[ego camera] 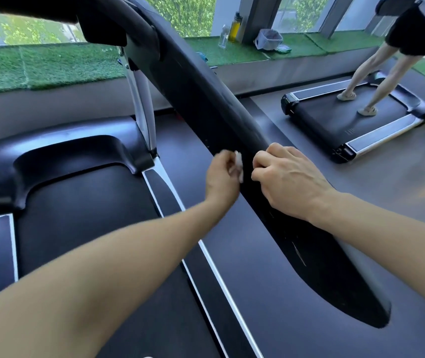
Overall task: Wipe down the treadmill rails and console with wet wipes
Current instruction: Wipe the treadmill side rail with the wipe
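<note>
Left hand [221,174] pinches a wet wipe [239,166] against the rail [206,99] at frame centre to scrub it; right hand [283,177] curls over the rail, likely steadying.

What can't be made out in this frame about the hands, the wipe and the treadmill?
- Wet wipe, head view: mostly hidden in the left hand; its size and contact with the rail are unclear.
- Right hand: fingertips curl behind the rail, so the grip is hidden.
- Console: cut off by the top edge.
- Bottles on the sill: too small to read.
</note>
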Demonstrator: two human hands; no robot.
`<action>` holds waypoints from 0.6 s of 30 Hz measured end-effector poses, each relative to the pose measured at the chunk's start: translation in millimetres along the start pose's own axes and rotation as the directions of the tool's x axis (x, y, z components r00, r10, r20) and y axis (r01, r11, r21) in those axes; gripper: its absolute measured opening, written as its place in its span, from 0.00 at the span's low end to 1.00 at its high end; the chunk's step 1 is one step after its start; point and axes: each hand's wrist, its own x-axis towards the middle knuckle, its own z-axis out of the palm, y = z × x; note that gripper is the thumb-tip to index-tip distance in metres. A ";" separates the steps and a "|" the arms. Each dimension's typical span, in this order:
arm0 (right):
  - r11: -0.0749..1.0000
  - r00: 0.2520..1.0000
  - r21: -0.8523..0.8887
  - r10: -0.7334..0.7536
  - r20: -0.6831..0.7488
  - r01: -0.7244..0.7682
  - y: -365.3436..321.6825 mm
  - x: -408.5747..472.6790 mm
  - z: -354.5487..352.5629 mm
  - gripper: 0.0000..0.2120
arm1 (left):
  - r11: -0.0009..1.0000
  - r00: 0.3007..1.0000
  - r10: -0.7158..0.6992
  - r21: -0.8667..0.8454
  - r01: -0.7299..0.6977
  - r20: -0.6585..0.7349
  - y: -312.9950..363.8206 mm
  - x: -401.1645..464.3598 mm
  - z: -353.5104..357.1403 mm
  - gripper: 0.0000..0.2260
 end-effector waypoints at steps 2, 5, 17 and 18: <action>1.000 1.000 0.000 0.007 -0.012 -0.007 -1.9 -4.7 0.5 0.08 | 0.999 0.994 -0.033 0.009 0.034 -0.101 4.1 34.1 -8.2 0.08; 1.000 1.000 0.011 0.000 -0.015 0.000 -7.8 -18.4 0.9 0.09 | 0.997 0.990 -0.074 -0.005 0.074 -0.121 2.8 40.0 -2.5 0.07; 0.996 0.997 0.060 -0.064 0.048 0.061 -13.3 -94.9 -6.4 0.10 | 0.999 0.999 0.042 -0.010 -0.041 0.024 12.9 -41.9 14.9 0.07; 0.997 0.997 0.060 -0.055 0.052 0.051 -14.2 -97.4 -6.7 0.10 | 0.999 0.999 0.019 -0.047 -0.021 -0.047 18.7 -29.1 11.6 0.11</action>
